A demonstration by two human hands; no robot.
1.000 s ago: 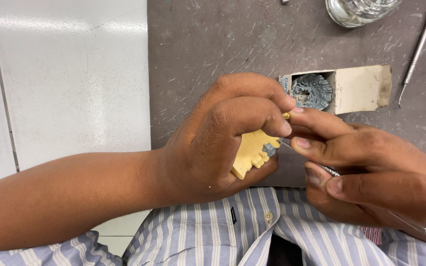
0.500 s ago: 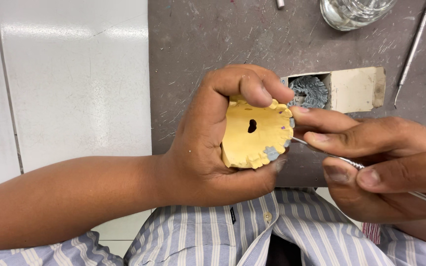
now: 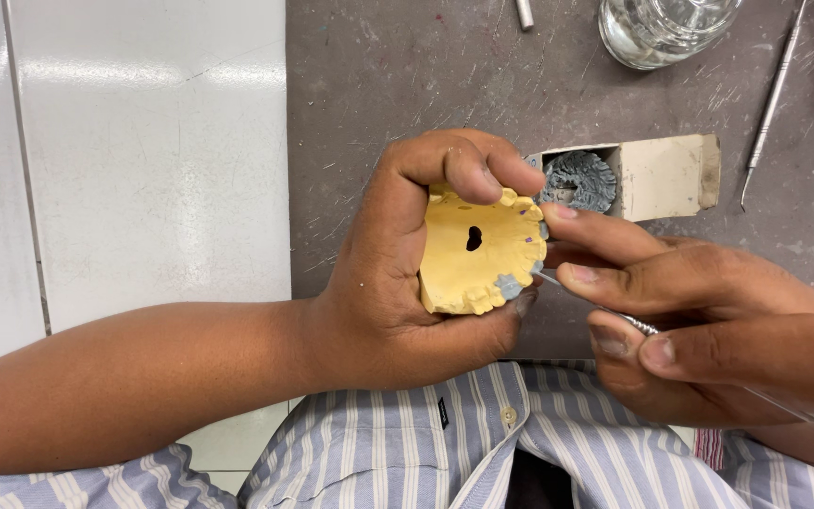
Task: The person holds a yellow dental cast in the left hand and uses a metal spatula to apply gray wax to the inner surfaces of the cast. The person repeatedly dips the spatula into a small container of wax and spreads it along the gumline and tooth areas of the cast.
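— What are the hands doing?

— The left hand (image 3: 398, 283) is curled tight around a yellow dental cast (image 3: 478, 253), thumb under its lower edge and fingers hooked over the top, so the flat base with a small dark hole faces up at the camera. It holds the cast in the air, above the near edge of the counter (image 3: 379, 94) and the striped shirt (image 3: 445, 443).

— And the right hand?

— The right hand (image 3: 708, 320) is closed in a pen grip on a thin metal instrument (image 3: 643, 327). Its tip meets the cast's right edge, just beside a small grey patch (image 3: 508, 286) among the teeth. The forefinger also touches that rim.

— What lies around?

— Behind the fingers, a small open cardboard box (image 3: 661, 174) with a grey lump (image 3: 578, 179) inside, partly hidden by the left fingertips. Farther back stand a glass jar (image 3: 661, 28) and a second slim metal tool (image 3: 773, 94), well apart from the hands.
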